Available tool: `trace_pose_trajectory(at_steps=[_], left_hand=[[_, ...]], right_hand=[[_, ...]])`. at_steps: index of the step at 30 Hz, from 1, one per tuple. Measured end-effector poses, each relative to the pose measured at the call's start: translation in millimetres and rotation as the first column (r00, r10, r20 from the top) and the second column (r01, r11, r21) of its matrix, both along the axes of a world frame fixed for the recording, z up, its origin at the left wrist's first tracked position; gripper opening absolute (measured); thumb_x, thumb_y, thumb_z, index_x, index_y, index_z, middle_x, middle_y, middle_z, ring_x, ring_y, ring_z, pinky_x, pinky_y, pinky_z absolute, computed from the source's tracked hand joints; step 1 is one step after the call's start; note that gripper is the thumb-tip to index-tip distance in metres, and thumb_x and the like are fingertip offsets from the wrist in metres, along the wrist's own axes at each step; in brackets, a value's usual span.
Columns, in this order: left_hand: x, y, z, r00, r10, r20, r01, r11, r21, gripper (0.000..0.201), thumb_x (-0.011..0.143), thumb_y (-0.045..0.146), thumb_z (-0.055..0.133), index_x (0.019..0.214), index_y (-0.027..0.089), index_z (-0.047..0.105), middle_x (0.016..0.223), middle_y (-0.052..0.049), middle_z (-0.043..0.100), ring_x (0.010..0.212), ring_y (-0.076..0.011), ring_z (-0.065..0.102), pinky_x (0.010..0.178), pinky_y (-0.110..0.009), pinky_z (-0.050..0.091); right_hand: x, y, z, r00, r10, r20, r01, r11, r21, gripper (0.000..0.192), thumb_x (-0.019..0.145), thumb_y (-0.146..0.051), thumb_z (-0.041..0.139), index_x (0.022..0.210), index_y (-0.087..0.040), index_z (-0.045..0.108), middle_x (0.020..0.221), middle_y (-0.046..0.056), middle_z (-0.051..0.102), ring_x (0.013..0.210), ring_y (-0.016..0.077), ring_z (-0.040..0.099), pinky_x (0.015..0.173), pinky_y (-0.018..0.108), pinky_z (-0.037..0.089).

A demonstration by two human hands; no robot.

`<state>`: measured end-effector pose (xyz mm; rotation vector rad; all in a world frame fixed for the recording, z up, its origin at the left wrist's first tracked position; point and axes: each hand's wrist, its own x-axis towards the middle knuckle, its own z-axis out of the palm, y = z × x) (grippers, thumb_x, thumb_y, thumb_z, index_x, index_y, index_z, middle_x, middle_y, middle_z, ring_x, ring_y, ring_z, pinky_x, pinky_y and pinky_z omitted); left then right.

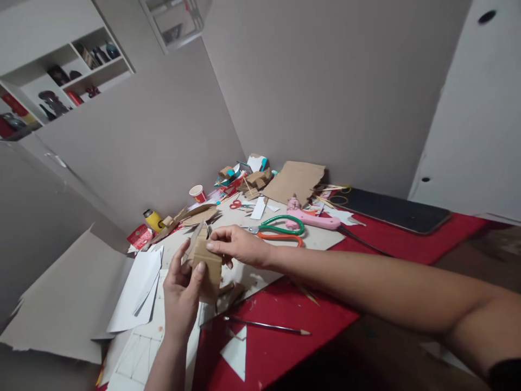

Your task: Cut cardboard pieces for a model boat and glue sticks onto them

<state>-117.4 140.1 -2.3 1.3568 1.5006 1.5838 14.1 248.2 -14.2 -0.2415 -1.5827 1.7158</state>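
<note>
The worktop (366, 244) is red, pushed into a corner of plain grey walls, with a white shelf unit (61, 76) of dark ornaments high on the wall to one side of it. A pale board (260, 228) covers much of the red surface, and white paper sheets (136, 290) spill over the near edge beside a large grey card (65, 304).

Above the board, the left hand (183, 296) and right hand (236, 247) together hold a small folded cardboard piece (209, 269); the fingers of both are closed on it, the left thumb pressed on its face, the right pinching its top.

Just beyond the cardboard piece lie green-and-orange scissors (280, 231) and a pink glue gun (311, 220), its cord trailing across the red. Farther back sit cardboard scraps (254, 182), a brown sheet (295, 182), small red scissors (236, 205), a red paper cup (198, 193) and a yellow bottle (153, 220). Near the cardboard piece, toward the front edge, a pencil (268, 326) lies on bare red, the clearest stretch.
</note>
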Motion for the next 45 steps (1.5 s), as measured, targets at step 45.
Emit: trace_pose_trajectory(at_steps=[45], left_hand=[[-36.3,-8.9,11.5,0.921,-0.389,-0.015,0.388,0.920,-0.062,0.011,0.069,0.019,0.077,0.080,0.021,0.077,0.073,-0.002,0.072,0.071,-0.0144,0.062,0.068,-0.024,0.050]], right_hand=[[1.8,12.4,-13.6,0.813,-0.388,-0.434,0.558,0.308,0.770,0.023,0.090,-0.014,0.047,0.103,-0.011,0.066,0.091,0.012,0.069,0.086,0.0163,0.064,0.077,0.029,0.053]])
